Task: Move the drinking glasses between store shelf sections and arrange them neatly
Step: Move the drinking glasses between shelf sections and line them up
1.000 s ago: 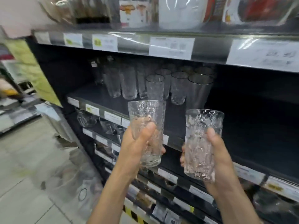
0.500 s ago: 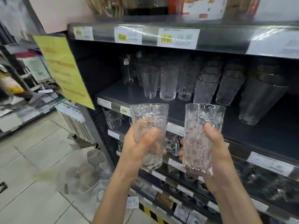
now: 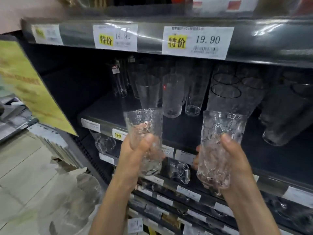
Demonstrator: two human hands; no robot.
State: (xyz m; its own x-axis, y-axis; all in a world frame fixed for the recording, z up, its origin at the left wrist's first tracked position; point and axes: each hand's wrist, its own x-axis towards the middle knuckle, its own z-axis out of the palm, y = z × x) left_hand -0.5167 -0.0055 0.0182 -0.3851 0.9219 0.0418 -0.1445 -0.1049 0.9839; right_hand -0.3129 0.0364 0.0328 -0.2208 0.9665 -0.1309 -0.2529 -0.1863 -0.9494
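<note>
Left hand (image 3: pixel 135 155) grips left glass (image 3: pixel 144 126); right hand (image 3: pixel 237 160) grips right glass (image 3: pixel 220 129). I'd seat both upright on the shelf (image 3: pixel 108 107), gently.

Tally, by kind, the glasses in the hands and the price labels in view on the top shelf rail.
Textured drinking glasses: 2, left glass in the left hand, right glass in the right hand.
Price labels: 3, the blurred label, the 14.90 label, the 19.90 label.
Total: 5.
</note>
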